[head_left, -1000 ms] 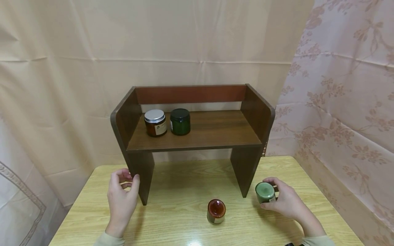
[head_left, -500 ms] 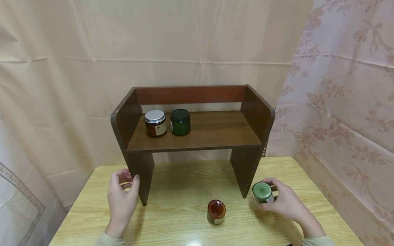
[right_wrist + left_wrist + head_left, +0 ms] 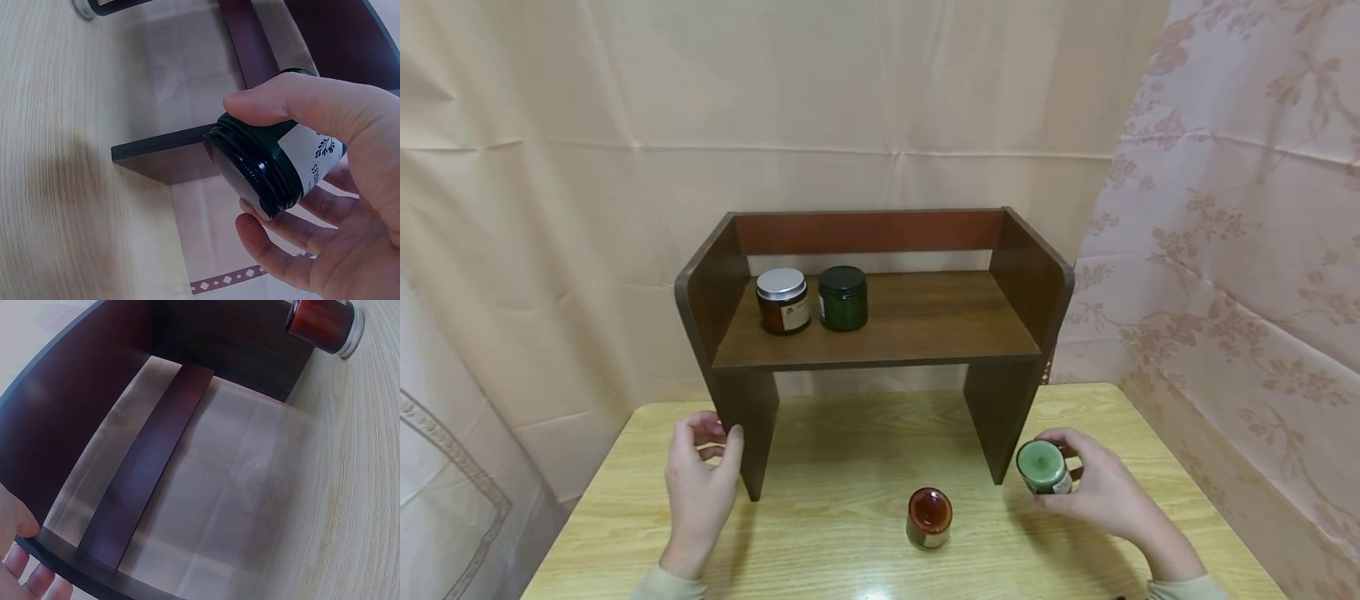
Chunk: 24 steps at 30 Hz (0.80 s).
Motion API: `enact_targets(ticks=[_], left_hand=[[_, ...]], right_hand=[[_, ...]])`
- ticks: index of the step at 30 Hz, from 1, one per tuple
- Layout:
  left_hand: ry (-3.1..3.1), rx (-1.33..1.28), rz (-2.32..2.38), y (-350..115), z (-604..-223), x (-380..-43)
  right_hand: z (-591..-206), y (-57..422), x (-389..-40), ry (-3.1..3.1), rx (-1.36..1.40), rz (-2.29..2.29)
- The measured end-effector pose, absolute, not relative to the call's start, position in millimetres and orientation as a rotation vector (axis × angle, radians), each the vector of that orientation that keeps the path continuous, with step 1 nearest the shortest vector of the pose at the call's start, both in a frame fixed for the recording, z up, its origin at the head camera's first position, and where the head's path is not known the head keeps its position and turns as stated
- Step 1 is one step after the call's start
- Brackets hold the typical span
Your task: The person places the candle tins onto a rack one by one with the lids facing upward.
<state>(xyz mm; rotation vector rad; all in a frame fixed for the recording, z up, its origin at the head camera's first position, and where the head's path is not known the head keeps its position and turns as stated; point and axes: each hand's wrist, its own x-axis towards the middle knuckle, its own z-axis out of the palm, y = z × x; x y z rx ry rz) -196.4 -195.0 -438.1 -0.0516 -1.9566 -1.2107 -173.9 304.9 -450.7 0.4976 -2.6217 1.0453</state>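
Note:
In the head view my right hand [image 3: 1097, 487] holds a green glass jar [image 3: 1043, 467] above the table, right of the shelf. Its bottom faces up; the black lid [image 3: 240, 169] points down toward the tabletop in the right wrist view, and a white label shows. My left hand [image 3: 702, 492] grips the front edge of the left side panel [image 3: 747, 442] of a dark wooden shelf [image 3: 880, 321], thumb on one face and fingers on the other. On the table in front, a brown glass jar [image 3: 929, 518] stands upside down, resting on its silver lid [image 3: 355, 331].
On the shelf board's left half stand two upright jars: a brown one with a silver lid [image 3: 783, 302] and a green one with a black lid [image 3: 843, 298]. The shelf stands on a light wooden table [image 3: 820, 550]. Curtains hang behind and at both sides.
The green jar in my right hand has tilted slightly and shifted a little to the left. My left hand keeps its place on the panel.

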Motion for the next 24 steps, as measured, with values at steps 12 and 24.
enact_targets(ticks=[12,24], left_hand=[[-1.958,-0.045,-1.209,-194.6,-437.3,-196.2],[-1.951,-0.044,-1.22,-194.4,-437.0,-195.9]], right_hand=[[-442.2,303.3,-173.4,-2.656,0.613,0.929],[-426.4,291.4,-173.4,-2.619,0.638,0.874]])
